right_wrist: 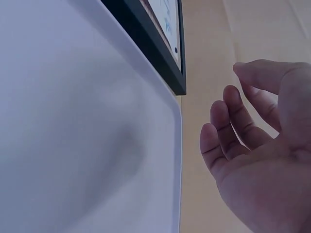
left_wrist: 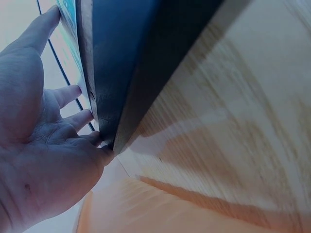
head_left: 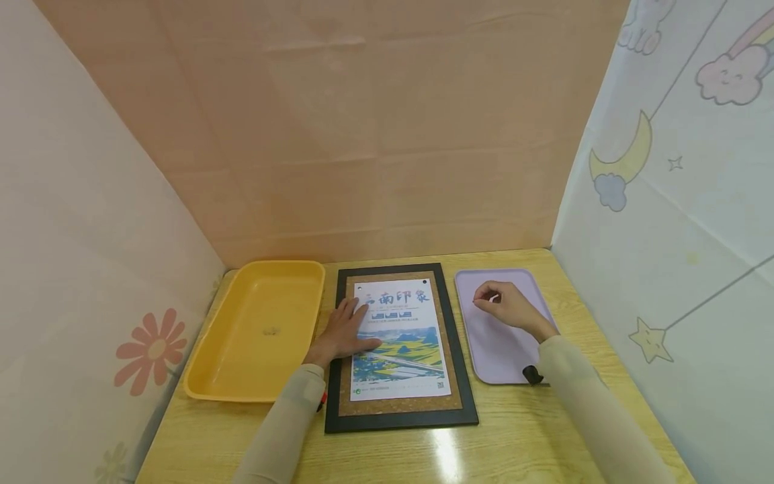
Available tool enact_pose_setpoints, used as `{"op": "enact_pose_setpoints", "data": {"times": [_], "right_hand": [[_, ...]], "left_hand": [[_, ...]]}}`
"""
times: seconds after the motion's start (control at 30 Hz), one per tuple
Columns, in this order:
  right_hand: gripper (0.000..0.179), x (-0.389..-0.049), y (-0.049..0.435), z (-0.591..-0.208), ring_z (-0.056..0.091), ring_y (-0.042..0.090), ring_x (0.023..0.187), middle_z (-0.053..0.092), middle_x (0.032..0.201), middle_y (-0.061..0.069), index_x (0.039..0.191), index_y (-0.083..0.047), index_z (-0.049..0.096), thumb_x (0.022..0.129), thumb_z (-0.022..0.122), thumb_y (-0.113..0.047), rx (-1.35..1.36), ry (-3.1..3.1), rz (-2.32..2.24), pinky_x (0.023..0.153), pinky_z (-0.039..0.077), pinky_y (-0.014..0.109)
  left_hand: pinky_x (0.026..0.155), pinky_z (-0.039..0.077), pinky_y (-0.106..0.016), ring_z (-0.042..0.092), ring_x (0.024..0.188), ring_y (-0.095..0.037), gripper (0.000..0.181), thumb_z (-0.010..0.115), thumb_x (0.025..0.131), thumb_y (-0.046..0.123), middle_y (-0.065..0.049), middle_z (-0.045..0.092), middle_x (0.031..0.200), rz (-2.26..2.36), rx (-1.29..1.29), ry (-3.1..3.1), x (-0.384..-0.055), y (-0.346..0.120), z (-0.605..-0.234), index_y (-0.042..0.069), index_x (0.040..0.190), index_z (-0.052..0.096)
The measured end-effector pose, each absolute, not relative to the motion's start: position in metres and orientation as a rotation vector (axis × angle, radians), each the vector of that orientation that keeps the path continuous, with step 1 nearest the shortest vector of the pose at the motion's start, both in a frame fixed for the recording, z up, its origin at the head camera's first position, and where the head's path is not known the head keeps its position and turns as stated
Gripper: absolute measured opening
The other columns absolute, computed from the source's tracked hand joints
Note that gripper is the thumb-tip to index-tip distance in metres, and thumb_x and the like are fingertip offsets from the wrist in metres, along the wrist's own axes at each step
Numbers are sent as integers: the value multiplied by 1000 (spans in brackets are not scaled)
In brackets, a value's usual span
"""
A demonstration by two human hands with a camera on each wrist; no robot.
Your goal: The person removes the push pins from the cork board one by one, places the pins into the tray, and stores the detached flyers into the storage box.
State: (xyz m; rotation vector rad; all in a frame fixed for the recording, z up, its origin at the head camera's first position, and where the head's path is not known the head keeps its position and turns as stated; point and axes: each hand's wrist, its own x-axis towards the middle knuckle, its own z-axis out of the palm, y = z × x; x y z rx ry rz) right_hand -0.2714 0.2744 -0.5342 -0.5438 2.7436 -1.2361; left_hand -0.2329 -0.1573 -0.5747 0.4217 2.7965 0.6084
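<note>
A printed poster [head_left: 396, 316] with blue lettering and a landscape lies on a cork board [head_left: 411, 405] in a black frame [head_left: 402, 423]. Pins show at its corners: a whitish pin [head_left: 359, 289], a black pin [head_left: 424, 281] and a green pin [head_left: 358, 391]. Fingers spread, my left hand [head_left: 343, 333] rests on the poster's left side and the frame edge. Above the lilac tray [head_left: 502, 356] is my right hand [head_left: 504, 306], thumb and index fingertips together, other fingers curled. Whether those fingertips pinch something tiny cannot be made out, even in the right wrist view.
At the left stands a yellow basin [head_left: 260, 336] with a small dark mark on its bottom. A black object [head_left: 532, 375] sits at the tray's lower right, by the right sleeve. Something red [head_left: 323, 398] peeks out beside the left sleeve. Cloth walls enclose the wooden table [head_left: 387, 457].
</note>
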Motion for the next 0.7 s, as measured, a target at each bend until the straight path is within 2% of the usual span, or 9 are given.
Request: {"op": "enact_pose_setpoints", "data": {"times": [0.2, 0.47, 0.7], "right_hand": [[4, -290, 276, -543, 67, 13, 97, 81, 104, 11, 105, -7, 81, 105, 80, -11, -502, 2768, -1219, 87, 55, 25], [8, -310, 281, -556, 71, 22, 103, 81, 110, 15, 109, -5, 80, 108, 76, -11, -397, 2778, -1208, 91, 55, 33], [12, -323, 282, -566, 71, 28, 110, 80, 116, 16, 111, -5, 79, 110, 73, -15, -280, 2791, -1163, 95, 54, 37]], "left_hand": [[144, 12, -69, 9, 178, -48, 107, 81, 95, 61, -22, 17, 190, 632, 412, 2786, -235, -158, -578, 9, 177, 35], [144, 9, -71, 8, 177, -48, 108, 80, 94, 61, -22, 16, 190, 656, 425, 2780, -238, -159, -583, 8, 177, 35], [143, 11, -72, 10, 177, -50, 107, 83, 93, 59, -24, 19, 189, 678, 433, 2791, -237, -159, -584, 7, 175, 37]]}}
